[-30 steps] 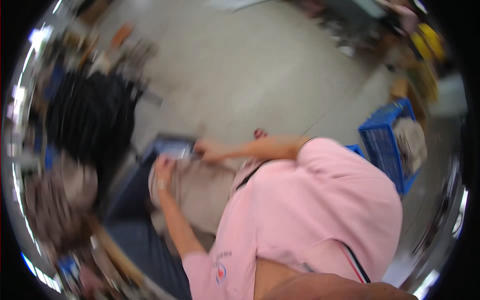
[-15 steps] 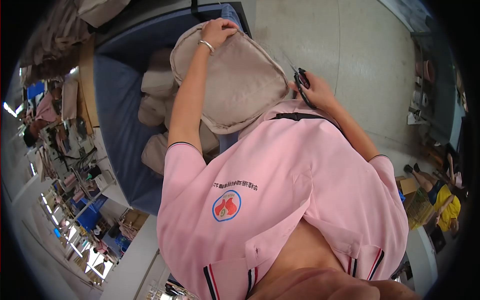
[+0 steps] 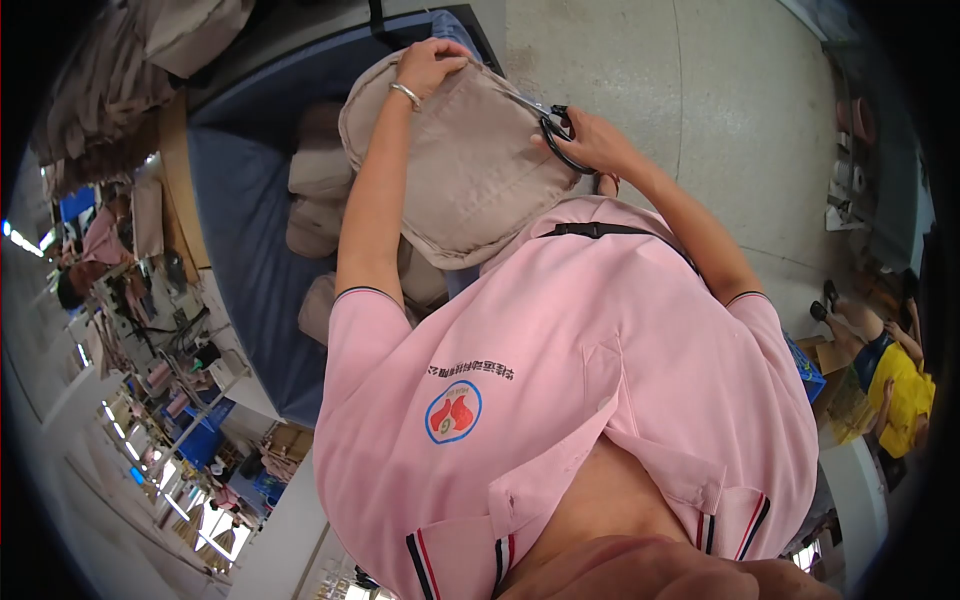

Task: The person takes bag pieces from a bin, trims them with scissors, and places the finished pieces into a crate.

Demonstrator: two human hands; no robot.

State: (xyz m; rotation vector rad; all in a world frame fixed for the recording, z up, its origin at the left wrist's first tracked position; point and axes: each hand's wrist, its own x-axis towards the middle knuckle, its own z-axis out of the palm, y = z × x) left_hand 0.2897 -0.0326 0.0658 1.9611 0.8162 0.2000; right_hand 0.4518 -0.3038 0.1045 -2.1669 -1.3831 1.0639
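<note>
A beige padded fabric piece (image 3: 480, 165) with a seamed, rounded edge lies over the near side of a blue fabric-lined bin. My left hand (image 3: 430, 68), with a bracelet at the wrist, grips its far edge, fingers closed on the cloth. To the right, my right hand (image 3: 597, 140) is closed round the black handles of a pair of scissors (image 3: 556, 135). The scissors' blades point up and left over the fabric's right edge. Whether they touch the cloth I cannot tell.
Inside the blue bin (image 3: 240, 220) lie several more beige pieces (image 3: 318, 180). More beige fabric (image 3: 195, 35) is heaped at the upper left. A person in a yellow shirt (image 3: 895, 400) sits at the far right. Grey floor (image 3: 730, 110) stretches beyond my right arm.
My right hand has moved left and up with the scissors, bringing the blades over the fabric's edge. My left hand still holds the cloth in nearly the same spot.
</note>
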